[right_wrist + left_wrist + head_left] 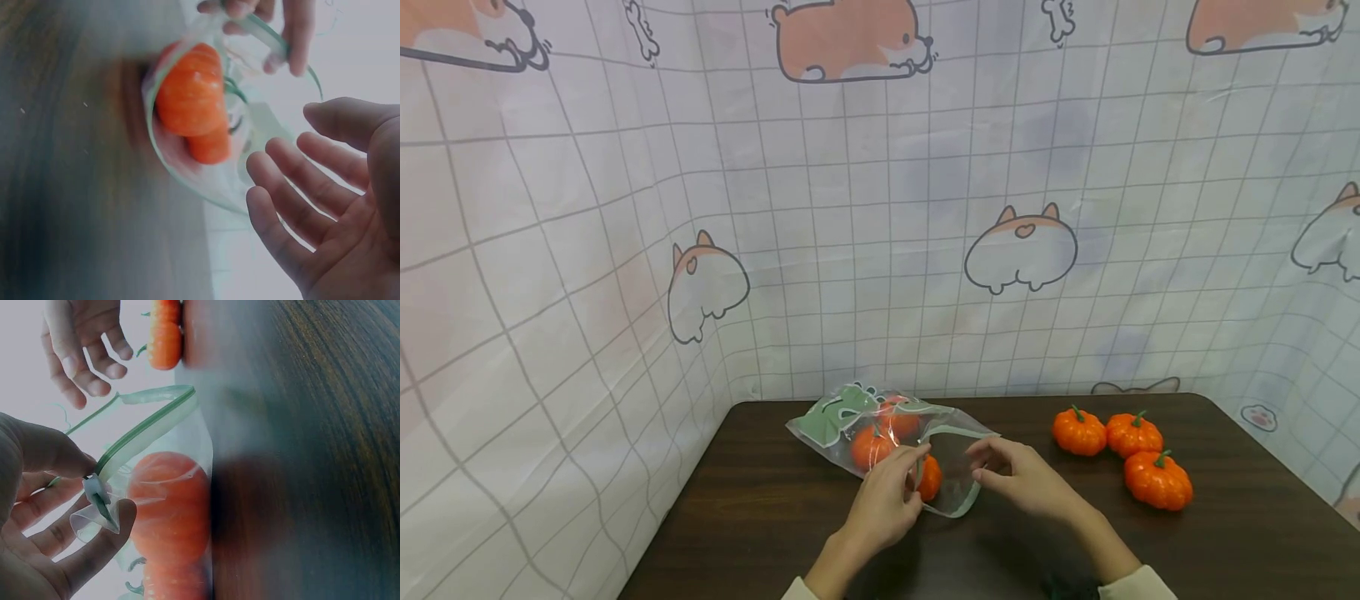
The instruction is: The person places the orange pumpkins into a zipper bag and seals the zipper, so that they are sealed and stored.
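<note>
A clear zip bag (829, 421) with a green cartoon print lies on the dark table, its mouth spread wide toward me. Inside sit three small orange pumpkins; the nearest pumpkin (170, 509) is close to the opening. My left hand (883, 507) pinches the left corner of the bag's mouth, beside the white zip slider (97, 489). To the right of the opening is my right hand (1028, 482), its fingers loosely bent and palm facing the bag. In the right wrist view that hand (325, 206) holds nothing and stands apart from the rim.
On the right of the table (752, 517) three more pumpkins sit close together: a left pumpkin (1078, 432), a middle pumpkin (1133, 435) and a front pumpkin (1157, 482). A patterned white curtain (880, 275) surrounds the table at the back and sides.
</note>
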